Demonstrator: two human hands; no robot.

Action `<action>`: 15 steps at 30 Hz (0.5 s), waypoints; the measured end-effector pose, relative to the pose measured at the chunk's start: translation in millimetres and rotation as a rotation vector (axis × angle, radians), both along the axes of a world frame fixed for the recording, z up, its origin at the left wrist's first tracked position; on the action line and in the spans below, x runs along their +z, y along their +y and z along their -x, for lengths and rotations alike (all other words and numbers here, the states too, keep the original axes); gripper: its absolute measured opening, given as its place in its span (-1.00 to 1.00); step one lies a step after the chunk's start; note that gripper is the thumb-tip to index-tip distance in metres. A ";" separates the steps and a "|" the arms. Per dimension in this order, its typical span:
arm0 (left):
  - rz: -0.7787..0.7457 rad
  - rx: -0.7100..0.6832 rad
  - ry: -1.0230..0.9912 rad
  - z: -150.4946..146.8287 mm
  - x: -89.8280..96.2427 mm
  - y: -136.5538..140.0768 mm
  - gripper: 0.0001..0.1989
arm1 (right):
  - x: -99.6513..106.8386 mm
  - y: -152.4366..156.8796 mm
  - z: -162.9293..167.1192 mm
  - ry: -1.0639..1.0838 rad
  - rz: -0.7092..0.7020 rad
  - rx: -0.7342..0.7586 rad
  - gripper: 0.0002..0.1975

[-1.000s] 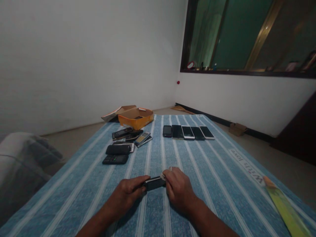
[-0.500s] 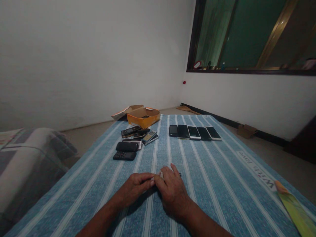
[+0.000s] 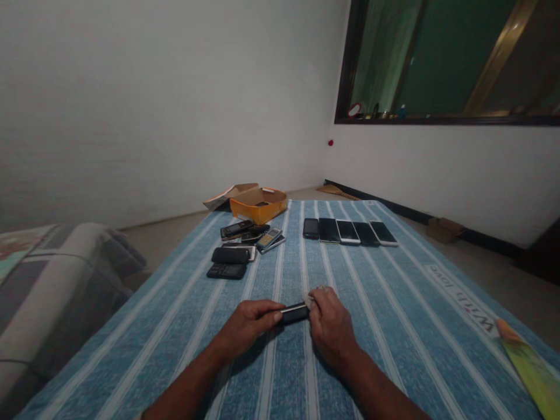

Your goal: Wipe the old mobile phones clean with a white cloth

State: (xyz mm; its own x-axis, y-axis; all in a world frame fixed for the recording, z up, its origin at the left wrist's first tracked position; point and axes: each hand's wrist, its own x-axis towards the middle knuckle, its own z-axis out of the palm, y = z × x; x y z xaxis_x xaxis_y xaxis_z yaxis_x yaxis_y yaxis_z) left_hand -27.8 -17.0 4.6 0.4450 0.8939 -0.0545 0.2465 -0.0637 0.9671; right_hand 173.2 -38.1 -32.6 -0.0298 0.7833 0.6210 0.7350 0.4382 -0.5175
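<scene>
Toward the cover's near edge (image 3: pixel 289 402), left hand (image 3: pixel 251 322) pinches a just-uncovered phone (image 3: pixel 294 315); right hand (image 3: pixel 331 319), pinching white cloth (image 3: pixel 307 300), seems mid-wipe at one end.

A home: striped cloth (image 3: pixel 380 280), window (image 3: pixel 455 58)

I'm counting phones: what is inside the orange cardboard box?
Inside the orange cardboard box, part of a dark object shows, too small to identify; the front wall covers whatever lies lower.

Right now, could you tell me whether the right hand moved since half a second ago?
Yes, rightward: the right hand now sits mostly right of the white stripe it covered.
</scene>
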 end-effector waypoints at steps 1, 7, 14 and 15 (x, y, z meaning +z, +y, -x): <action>0.006 0.014 -0.008 -0.5 -0.6 0.0 -0.57 | 0.1 -0.3 0.4 0.029 0.020 -0.004 -0.77; 0.048 0.046 -0.068 -1.5 -5.7 0.0 -0.59 | 1.0 -2.2 3.0 0.225 0.097 0.058 -0.75; 0.106 0.080 -0.107 -4.5 -4.6 -3.0 -0.57 | -0.2 -4.7 2.4 0.306 0.096 0.129 -0.75; 0.107 0.091 -0.103 -5.9 -3.9 -3.6 -0.56 | 0.0 -5.0 2.6 0.302 0.085 0.140 -0.76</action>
